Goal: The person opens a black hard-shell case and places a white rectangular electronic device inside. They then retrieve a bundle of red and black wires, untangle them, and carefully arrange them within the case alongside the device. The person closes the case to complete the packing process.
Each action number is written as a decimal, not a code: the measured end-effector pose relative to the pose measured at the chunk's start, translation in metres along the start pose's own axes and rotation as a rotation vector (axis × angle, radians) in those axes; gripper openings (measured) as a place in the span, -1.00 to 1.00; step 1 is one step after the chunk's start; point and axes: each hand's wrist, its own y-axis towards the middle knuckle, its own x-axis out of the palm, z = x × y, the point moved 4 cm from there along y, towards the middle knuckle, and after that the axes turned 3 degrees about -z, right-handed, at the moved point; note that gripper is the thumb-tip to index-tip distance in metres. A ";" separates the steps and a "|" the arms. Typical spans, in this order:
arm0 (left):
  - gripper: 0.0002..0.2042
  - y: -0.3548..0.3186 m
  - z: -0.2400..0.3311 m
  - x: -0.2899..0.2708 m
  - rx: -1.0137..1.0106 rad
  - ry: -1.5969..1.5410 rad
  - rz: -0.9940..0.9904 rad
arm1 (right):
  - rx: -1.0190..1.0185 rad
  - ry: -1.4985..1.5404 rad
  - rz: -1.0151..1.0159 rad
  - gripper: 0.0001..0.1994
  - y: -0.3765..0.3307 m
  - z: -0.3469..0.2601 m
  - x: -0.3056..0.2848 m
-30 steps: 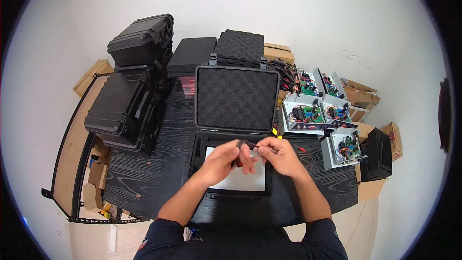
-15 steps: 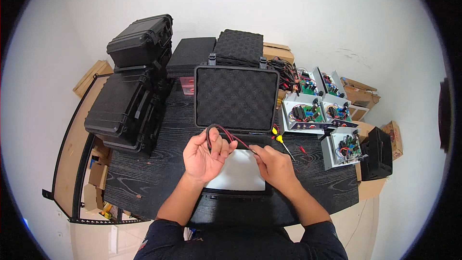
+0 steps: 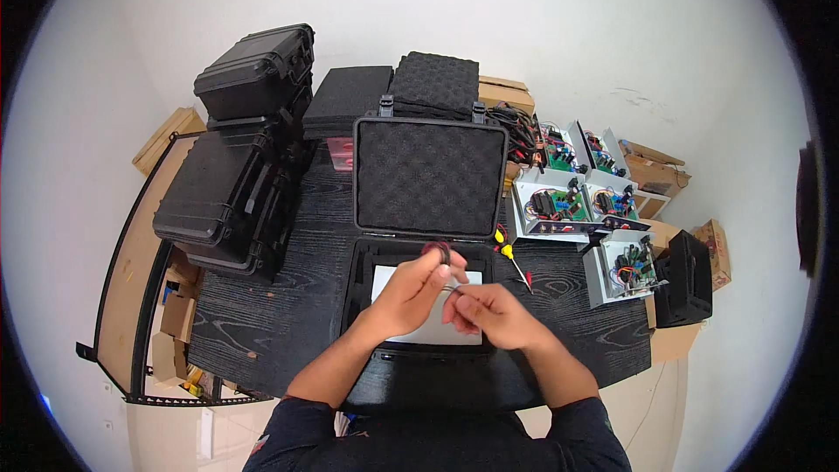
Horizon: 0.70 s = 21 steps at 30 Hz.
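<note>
- The head view looks down and forward from above the near side of the open black hard-plastic case lined with dark foam (image 3: 430, 179).
- It faces the plain white wall (image 3: 419, 0) beyond the case.
- Close range sets the case mid-frame.

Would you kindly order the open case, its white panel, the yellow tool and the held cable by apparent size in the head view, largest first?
Open case
White panel
Yellow tool
Unsure: cable, partly hidden
</note>
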 end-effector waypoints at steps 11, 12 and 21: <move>-0.85 -0.005 0.001 0.008 -0.166 -0.186 -0.354 | -0.365 -0.724 0.442 -0.85 -0.007 -0.038 -0.037; -0.84 -0.006 0.001 0.008 -0.184 -0.208 -0.371 | -0.444 -0.819 0.415 -0.85 -0.008 -0.039 -0.038; -0.74 -0.010 -0.003 0.002 -0.204 -0.675 -0.332 | -0.411 -0.628 0.215 -0.90 0.003 -0.008 -0.054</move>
